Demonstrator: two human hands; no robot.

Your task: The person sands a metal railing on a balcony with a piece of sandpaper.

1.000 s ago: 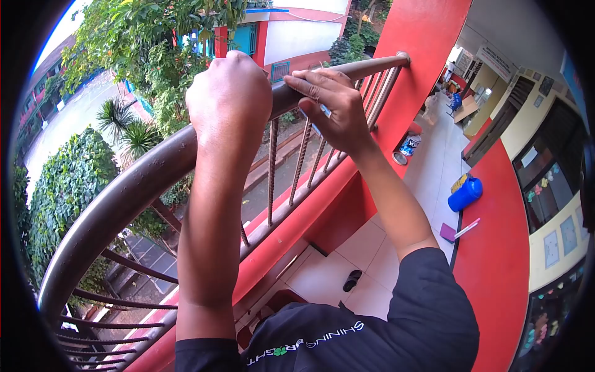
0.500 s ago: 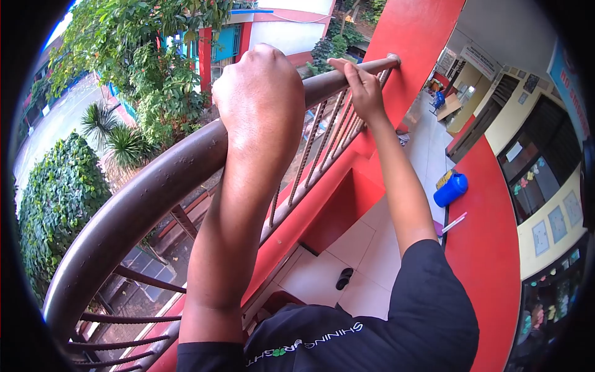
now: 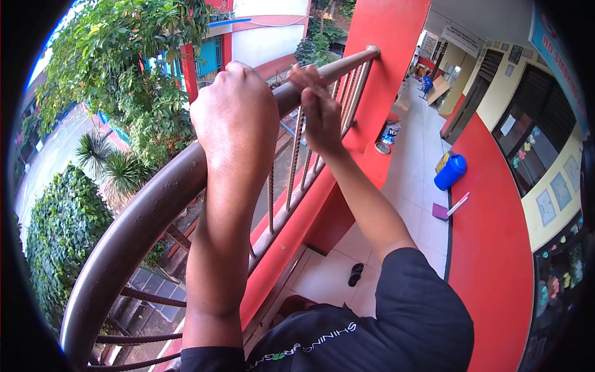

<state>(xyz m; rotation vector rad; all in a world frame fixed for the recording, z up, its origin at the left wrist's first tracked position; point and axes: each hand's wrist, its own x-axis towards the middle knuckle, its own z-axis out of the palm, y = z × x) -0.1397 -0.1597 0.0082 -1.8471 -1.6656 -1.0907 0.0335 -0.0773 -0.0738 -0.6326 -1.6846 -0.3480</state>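
A thick brown metal handrail (image 3: pixel 139 217) curves up from the lower left and runs to a red pillar (image 3: pixel 387 37). My left hand (image 3: pixel 235 111) is closed over the rail, its back towards me and its fingertips hidden behind the knuckles. Farther along the rail is my right hand (image 3: pixel 319 108), slightly blurred, with thumb and fingers apart on the near side and top of the rail. No object shows in its grasp. Ribbed vertical bars (image 3: pixel 296 155) stand below the rail between my arms.
A blue container (image 3: pixel 450 172), a purple dustpan (image 3: pixel 440 212) and a black slipper (image 3: pixel 356 274) are on the tiled floor to the right. Cans (image 3: pixel 389 133) stand by the pillar. Trees and a paved yard lie beyond the rail.
My right hand has moved left along the rail, closer to my left hand. The view has shifted, and cans by the pillar now show. My left hand keeps its closed shape on the rail.
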